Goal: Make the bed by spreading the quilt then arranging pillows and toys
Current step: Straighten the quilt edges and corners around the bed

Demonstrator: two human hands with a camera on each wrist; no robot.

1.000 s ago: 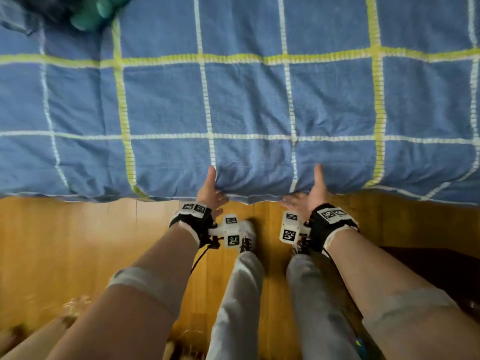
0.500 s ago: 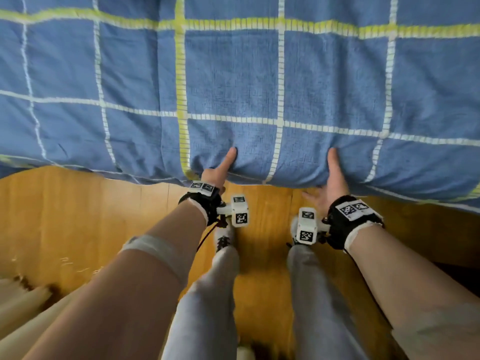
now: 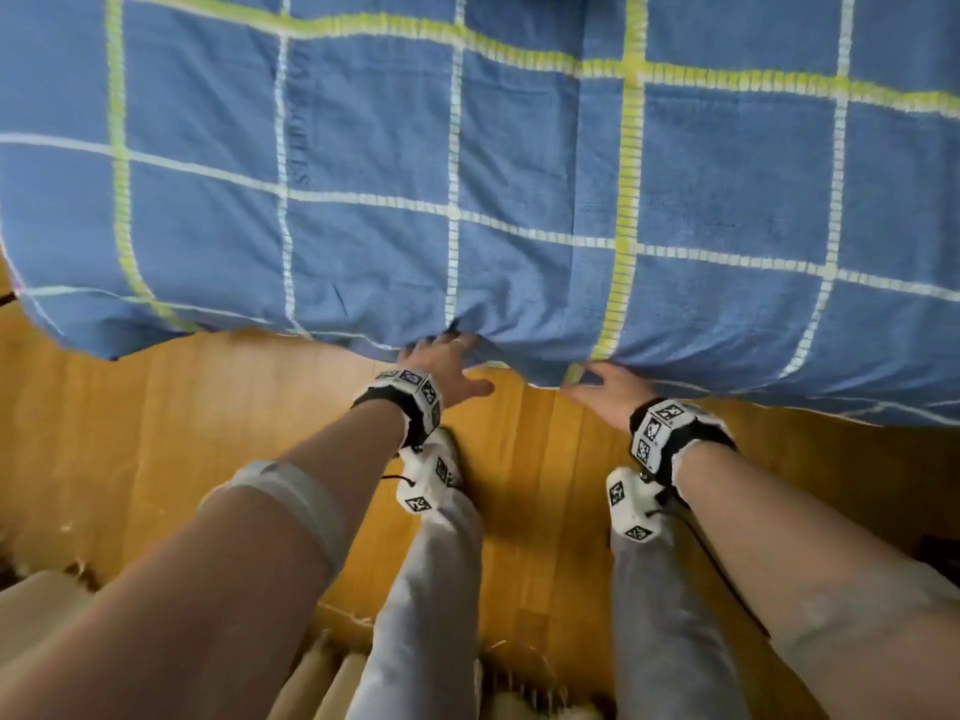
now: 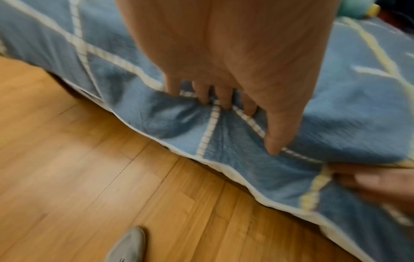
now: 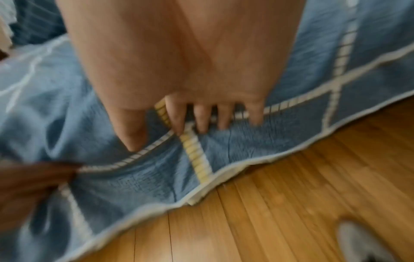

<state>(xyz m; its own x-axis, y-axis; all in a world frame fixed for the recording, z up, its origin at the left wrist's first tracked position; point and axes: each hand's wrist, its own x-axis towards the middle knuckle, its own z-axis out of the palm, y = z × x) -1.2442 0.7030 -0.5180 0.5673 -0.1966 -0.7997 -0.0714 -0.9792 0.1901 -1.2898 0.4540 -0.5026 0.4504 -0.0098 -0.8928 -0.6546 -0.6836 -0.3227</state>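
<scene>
A blue quilt (image 3: 467, 148) with white and yellow grid lines covers the bed and hangs over its near side. My left hand (image 3: 441, 363) is at the hem. In the left wrist view its fingers (image 4: 201, 95) dig into a bunched fold while the thumb (image 4: 275, 138) lies on the cloth. About a hand's width to the right, my right hand (image 3: 605, 389) grips the hem by a yellow stripe (image 5: 197, 159), with its fingers (image 5: 201, 120) sunk in the fabric. A teal plush toy (image 4: 358, 8) lies far back on the bed.
A wooden floor (image 3: 208, 433) runs along the bed, where my legs in light grey trousers (image 3: 431, 589) and grey shoes (image 4: 127, 248) stand. A pale fringed rug (image 3: 41, 605) lies at the lower left. The quilt's left corner (image 3: 78, 335) hangs free.
Both hands have turned from thumbs-up against the quilt's side to palms down, with the fingers sunk into the hem. The edge between them now bunches. The view has shifted towards the quilt's left corner.
</scene>
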